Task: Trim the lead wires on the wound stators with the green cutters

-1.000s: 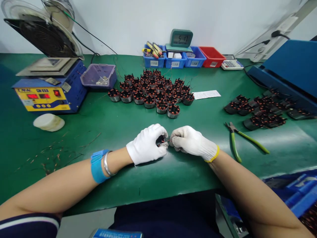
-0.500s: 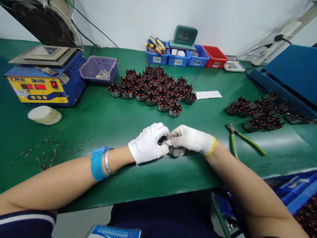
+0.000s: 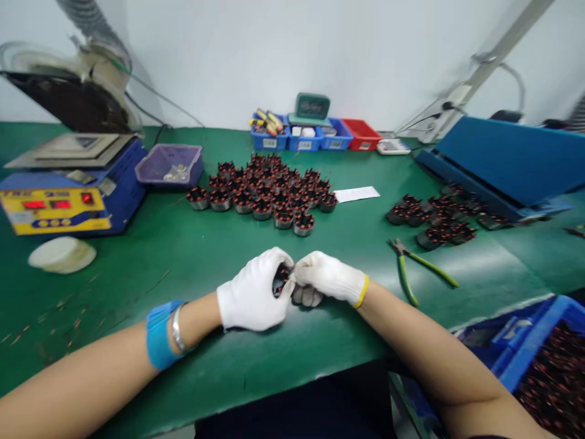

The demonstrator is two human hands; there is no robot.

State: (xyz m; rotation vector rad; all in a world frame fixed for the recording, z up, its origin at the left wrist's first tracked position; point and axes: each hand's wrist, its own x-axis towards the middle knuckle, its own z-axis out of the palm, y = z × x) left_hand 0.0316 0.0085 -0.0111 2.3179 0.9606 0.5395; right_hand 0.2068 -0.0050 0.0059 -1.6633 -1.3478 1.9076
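Fingers of the gloved left hand (image 3: 256, 292) are curling around a coil (image 3: 281, 280), which is sitting inside their grip just above the table (image 3: 320, 347). Beside it, the gloved right hand (image 3: 326, 277) is holding its fingertips closed together at the coil's right edge, touching the left fingertips; whether they are pinching a wire cannot be told. Beyond the hands, a cluster of coils (image 3: 269, 189) is standing on the table, with a paper (image 3: 357, 194) lying just to its right. Pliers (image 3: 402, 259) are lying to the right of the right hand, their green handles spreading apart, and a second cluster (image 3: 441, 219) is standing behind them, near a blue machine (image 3: 507, 158). On the far left, a purple bin (image 3: 170, 164) is holding small silvery bits next to a control box (image 3: 68, 201). Along the wall, a clock (image 3: 312, 106) is resting over blue bins (image 3: 304, 143), with a red bin (image 3: 362, 135) standing alongside.
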